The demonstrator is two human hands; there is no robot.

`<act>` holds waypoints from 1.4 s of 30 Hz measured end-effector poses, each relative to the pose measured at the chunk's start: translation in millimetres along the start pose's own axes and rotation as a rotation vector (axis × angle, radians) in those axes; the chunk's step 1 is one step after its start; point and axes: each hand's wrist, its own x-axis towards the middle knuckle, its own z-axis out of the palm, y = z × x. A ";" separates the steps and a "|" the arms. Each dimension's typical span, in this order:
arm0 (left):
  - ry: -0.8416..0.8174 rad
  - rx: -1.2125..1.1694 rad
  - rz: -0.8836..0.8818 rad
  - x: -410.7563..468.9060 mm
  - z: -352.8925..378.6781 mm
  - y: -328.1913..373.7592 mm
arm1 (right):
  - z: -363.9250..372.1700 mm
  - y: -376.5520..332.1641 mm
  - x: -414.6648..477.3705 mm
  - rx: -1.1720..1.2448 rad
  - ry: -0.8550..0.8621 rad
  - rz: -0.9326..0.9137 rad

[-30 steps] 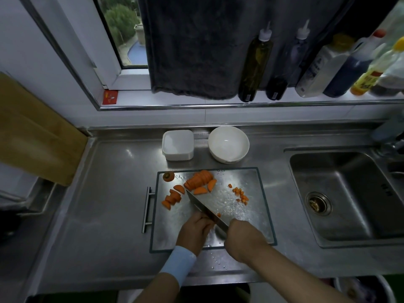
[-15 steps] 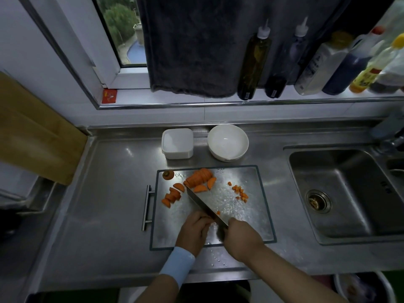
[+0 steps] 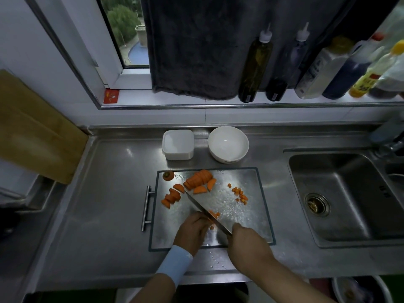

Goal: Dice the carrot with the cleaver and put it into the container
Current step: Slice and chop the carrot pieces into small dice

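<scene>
My right hand (image 3: 247, 242) grips the cleaver (image 3: 204, 209), whose blade runs diagonally up-left across the steel cutting board (image 3: 251, 217). Curled against the blade's left side, my left hand (image 3: 192, 229) pins small carrot pieces (image 3: 214, 214) that peek out beside the blade. A sliced carrot chunk (image 3: 198, 179) lies at the board's far edge with half-moon slices (image 3: 172, 196) left of the blade tip. Diced bits (image 3: 240, 194) are scattered on the right, and the carrot top (image 3: 168, 175) sits in the far left corner. The square white container (image 3: 178, 144) stands behind the board.
A white bowl (image 3: 228, 143) sits next to the container. The sink (image 3: 349, 200) lies to the right. Bottles (image 3: 254, 64) line the window ledge under a hanging dark towel (image 3: 194, 47). A wooden board (image 3: 35, 132) leans at the left wall.
The cleaver has shifted slightly left and a few more orange bits show beside the blade near my left hand. Both hands stay in place on the board.
</scene>
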 end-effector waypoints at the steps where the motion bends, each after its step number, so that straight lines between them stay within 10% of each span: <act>1: 0.000 -0.005 -0.012 -0.5 0.2 0.5 | -0.7 -0.2 -0.2 0.000 -0.002 0.006; 42: 0.045 -0.005 0.006 3.2 4.3 3.4 | 8.0 24.1 34.0 -0.019 -0.046 -0.017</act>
